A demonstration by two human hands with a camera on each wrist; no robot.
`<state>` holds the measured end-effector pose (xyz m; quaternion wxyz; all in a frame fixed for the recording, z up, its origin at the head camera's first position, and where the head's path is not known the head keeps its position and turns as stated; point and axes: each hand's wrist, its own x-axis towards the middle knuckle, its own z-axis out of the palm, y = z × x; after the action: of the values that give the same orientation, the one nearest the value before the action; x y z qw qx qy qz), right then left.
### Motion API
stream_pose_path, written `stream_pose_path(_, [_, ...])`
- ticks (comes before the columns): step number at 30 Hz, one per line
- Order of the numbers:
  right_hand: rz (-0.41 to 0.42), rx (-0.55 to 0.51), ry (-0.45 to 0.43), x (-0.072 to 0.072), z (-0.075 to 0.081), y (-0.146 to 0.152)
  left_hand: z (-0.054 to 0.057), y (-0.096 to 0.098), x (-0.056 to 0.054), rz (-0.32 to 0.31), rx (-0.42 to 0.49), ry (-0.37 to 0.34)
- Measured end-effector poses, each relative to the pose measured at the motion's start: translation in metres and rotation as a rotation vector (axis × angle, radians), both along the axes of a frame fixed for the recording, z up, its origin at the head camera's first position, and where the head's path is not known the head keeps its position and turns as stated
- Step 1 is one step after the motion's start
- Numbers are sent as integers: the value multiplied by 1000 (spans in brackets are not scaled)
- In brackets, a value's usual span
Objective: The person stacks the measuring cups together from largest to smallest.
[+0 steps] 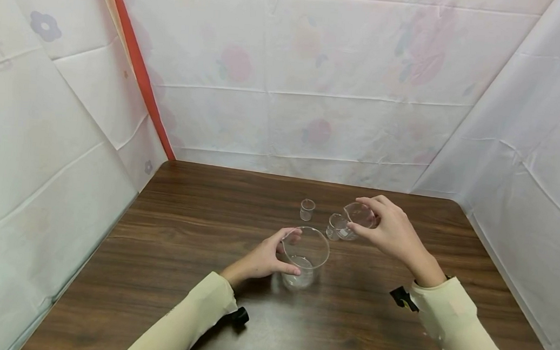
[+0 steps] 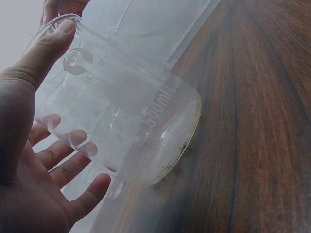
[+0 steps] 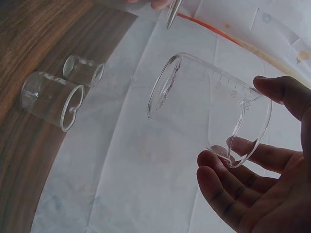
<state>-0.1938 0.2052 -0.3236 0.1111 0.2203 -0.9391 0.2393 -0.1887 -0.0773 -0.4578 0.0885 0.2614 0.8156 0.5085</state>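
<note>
A large clear glass beaker marked 500 ml (image 2: 154, 109) stands upright near the middle of the table. My left hand (image 1: 265, 258) grips it from the left, thumb on the near side and fingers round the far side. To the right, my right hand (image 1: 395, 232) holds a medium glass beaker (image 3: 209, 102) near its rim between thumb and fingers. That beaker looks raised off the table, and a purplish mark shows at its base. One small beaker (image 1: 333, 228) stands close beside it, and another small beaker (image 1: 307, 210) stands farther back, behind the large one.
The dark wood-grain table (image 1: 198, 234) bears all the glassware. White patterned cloth (image 1: 287, 78) hangs behind it and on both sides. A red strip (image 1: 138, 67) runs down the back left corner. Black wrist straps (image 1: 403, 298) sit at the sleeves.
</note>
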Motion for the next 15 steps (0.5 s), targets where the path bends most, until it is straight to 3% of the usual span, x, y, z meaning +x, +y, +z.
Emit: stream_pose_path(15, [69, -11, 21, 3, 1, -9, 1, 0, 1, -4, 0, 8])
